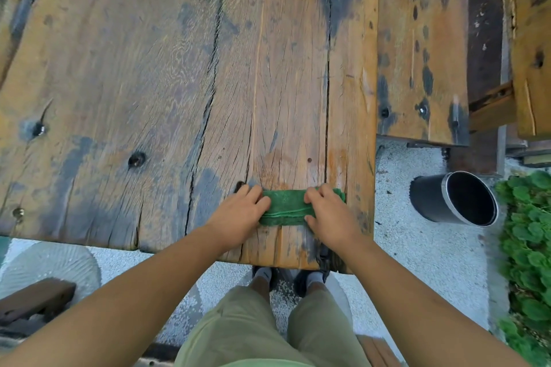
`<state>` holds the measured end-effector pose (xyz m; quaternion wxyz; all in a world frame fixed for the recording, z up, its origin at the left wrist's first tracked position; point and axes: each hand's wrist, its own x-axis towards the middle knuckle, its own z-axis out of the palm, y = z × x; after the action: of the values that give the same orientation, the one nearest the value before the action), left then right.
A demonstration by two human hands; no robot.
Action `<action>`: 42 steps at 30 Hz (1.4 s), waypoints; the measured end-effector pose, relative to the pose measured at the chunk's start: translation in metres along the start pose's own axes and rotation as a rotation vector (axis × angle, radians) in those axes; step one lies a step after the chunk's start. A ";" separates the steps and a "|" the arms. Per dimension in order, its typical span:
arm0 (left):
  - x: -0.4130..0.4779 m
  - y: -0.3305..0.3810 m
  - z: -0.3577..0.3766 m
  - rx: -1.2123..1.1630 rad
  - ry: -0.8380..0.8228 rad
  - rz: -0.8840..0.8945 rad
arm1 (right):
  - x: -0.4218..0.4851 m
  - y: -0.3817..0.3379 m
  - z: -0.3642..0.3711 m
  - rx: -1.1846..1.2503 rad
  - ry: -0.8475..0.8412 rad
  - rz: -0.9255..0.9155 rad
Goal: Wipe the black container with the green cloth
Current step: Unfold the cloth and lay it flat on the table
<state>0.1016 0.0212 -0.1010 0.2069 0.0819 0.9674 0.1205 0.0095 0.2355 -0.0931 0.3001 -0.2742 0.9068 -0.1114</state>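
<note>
A folded green cloth (284, 207) lies flat on the wooden table (179, 83), close to its near edge. My left hand (238, 213) covers the cloth's left end, fingers curled over it. The cloth's right end sits under my right hand (329, 213), whose fingers curl over the top edge while the thumb lies at the near edge. The black container (454, 198), a cylinder with a metal rim, stands on the pale ground to the right of the table, tilted with its open mouth facing up and right. Neither hand touches it.
A second wooden plank surface (423, 48) adjoins the table at the right. Green plants (527, 235) grow beside the container. A dark wooden bench (32, 301) is at lower left. My legs and shoes stand at the table's near edge on pale gravel ground (417, 262).
</note>
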 end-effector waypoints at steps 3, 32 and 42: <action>0.008 -0.004 -0.006 -0.095 -0.017 0.012 | 0.005 0.001 -0.003 -0.010 0.010 -0.039; 0.080 -0.055 -0.040 -0.640 0.074 -0.455 | 0.085 0.030 -0.062 0.035 -0.159 -0.066; 0.088 -0.056 -0.040 -0.407 0.096 -0.411 | 0.081 0.061 -0.058 0.218 0.237 0.173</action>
<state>-0.0010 -0.0219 -0.1142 0.1931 -0.1645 0.9284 0.2715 -0.1060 0.2418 -0.1085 0.2274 -0.1457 0.9387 -0.2145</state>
